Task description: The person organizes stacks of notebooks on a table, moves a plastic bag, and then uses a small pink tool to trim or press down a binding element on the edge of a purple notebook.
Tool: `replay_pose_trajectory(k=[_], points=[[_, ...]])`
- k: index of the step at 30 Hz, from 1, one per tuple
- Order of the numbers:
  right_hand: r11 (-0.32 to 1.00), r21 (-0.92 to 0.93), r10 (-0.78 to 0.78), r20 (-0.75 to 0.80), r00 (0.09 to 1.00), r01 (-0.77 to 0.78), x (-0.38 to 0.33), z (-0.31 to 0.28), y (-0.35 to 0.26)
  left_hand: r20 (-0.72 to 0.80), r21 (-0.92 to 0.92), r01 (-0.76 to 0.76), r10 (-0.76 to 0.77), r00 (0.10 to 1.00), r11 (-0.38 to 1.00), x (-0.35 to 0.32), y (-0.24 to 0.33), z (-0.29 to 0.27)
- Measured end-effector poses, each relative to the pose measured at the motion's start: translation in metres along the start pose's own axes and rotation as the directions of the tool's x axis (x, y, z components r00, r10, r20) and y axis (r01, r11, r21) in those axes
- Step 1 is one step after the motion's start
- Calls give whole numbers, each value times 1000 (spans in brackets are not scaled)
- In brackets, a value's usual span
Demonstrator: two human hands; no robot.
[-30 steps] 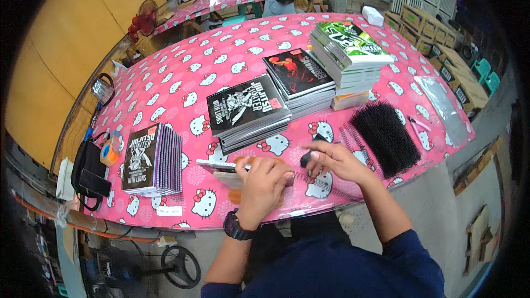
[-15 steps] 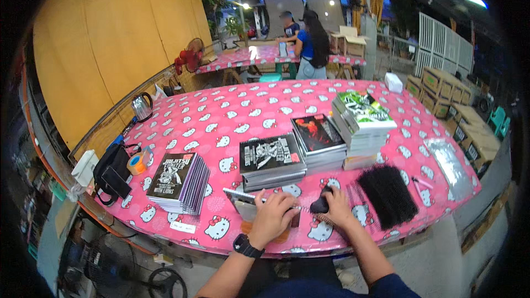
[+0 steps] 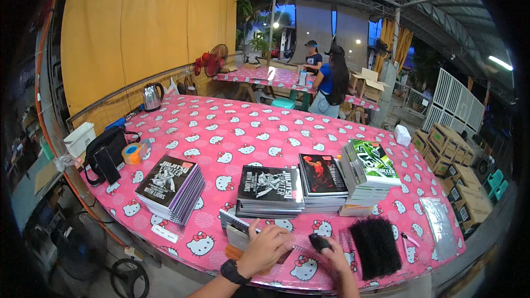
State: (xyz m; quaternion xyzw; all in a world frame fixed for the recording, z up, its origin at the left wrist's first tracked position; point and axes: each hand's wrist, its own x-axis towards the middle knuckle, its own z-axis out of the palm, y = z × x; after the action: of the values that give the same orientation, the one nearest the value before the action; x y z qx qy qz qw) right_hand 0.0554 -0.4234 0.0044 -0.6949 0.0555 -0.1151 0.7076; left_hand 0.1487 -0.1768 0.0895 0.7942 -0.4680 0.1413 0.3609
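Pink cartoon-cat tabletop (image 3: 232, 132) under a tin roof, pretty cluttered. Near edge: left hand (image 3: 265, 249), fingers spread, flat on a notebook (image 3: 243, 232), while the right hand (image 3: 334, 254) has its fingers clamped on a small black tool (image 3: 319, 241). Black binding combs (image 3: 375, 245) sit just right of it, notebook stacks (image 3: 270, 190) behind.

An unbound notebook (image 3: 238, 230) with a pale cover is lying flat at the lower centre of the frame, on the near edge of the pink patterned table; its right part is sitting under the left hand (image 3: 265, 249). A small dark object (image 3: 319, 242), lower centre-right, is resting in the right hand (image 3: 334, 255), just right of the notebook.
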Motion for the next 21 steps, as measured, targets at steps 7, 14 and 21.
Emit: replay_pose_trajectory(k=[7,14,21], points=[[398,897,121,156,980,-192,-29,57,15,83,125,-46,36,996,991,3,-4,-6],[824,552,85,94,992,-123,11,47,21,68,119,-81,73,995,990,4,-3,-4],[865,487,43,173,984,-123,21,43,0,78,81,-139,133,988,987,10,-6,-8]])
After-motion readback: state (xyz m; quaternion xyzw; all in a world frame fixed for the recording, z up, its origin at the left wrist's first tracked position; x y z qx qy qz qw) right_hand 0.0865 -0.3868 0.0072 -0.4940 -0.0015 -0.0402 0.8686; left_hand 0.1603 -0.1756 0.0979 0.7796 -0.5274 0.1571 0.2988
